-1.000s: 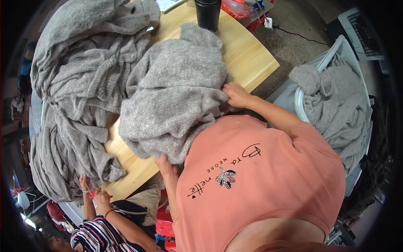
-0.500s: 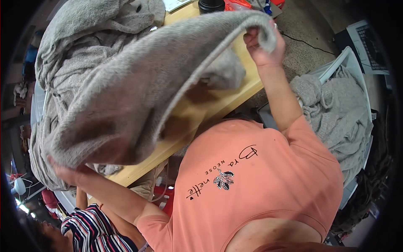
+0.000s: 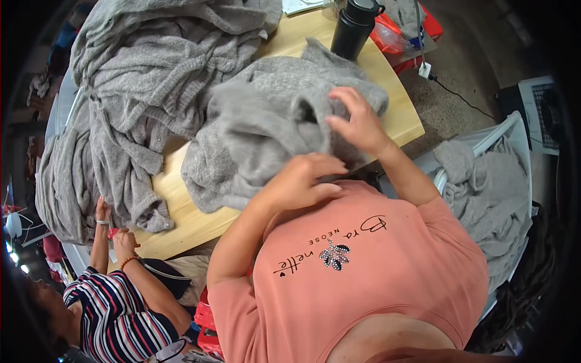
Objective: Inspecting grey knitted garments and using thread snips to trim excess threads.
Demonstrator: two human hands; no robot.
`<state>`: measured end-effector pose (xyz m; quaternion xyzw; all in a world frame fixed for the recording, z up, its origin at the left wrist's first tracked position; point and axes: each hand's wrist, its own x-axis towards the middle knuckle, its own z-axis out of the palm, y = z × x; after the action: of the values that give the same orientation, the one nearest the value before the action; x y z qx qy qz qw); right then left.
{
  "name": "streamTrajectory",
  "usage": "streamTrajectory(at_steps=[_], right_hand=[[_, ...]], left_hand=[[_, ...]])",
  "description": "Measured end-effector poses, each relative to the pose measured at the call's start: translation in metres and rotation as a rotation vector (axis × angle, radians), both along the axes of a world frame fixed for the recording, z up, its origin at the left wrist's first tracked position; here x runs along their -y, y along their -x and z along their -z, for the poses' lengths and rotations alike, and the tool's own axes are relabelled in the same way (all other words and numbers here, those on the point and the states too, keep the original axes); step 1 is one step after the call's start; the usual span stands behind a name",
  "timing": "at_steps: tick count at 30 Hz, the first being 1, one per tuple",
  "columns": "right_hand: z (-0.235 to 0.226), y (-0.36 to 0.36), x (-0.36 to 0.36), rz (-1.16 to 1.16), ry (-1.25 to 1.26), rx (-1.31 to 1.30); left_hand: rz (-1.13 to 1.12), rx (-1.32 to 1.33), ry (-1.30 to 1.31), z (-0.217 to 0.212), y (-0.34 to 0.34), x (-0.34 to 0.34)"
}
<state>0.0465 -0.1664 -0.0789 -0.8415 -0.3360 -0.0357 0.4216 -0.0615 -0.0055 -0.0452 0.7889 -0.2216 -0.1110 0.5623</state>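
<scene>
Tabletop [image 3: 393, 100] lies partly hidden under gray knitwear [image 3: 257, 124], right hand [image 3: 361, 124] spread, left hand [image 3: 302, 180] spread but blurred.

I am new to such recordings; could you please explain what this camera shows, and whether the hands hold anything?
There is no machine: a person's bare left hand and right hand are filmed by a wide fisheye camera on the head, looking down, so edges bend. On the pale yellow wooden table lies a rumpled grey knitted cloth; to its left is a grey knitted heap, at the far side a black cylindrical bottle. Both hands are open at the cloth; neither visibly grips it.
</scene>
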Motion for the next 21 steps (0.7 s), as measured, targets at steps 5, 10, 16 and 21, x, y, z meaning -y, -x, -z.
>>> streamTrajectory(at_steps=[5, 10, 16, 21], right_hand=[[0.017, 0.043, 0.004, -0.052, 0.140, 0.227], [0.039, 0.039, -0.002, -0.274, 0.325, 0.130], [0.016, 0.031, -0.001, 0.015, -0.021, -0.352], [0.047, 0.022, -0.012, -0.041, 0.245, -0.288]], left_hand=[[-0.555, 0.294, -0.347, 0.023, 0.029, -0.083], [-1.141, 0.029, -0.366, 0.051, 0.019, -0.088], [-0.520, -0.042, -0.101, 0.060, 0.032, -0.034], [-0.095, -0.138, -0.553, 0.018, 0.030, -0.003]])
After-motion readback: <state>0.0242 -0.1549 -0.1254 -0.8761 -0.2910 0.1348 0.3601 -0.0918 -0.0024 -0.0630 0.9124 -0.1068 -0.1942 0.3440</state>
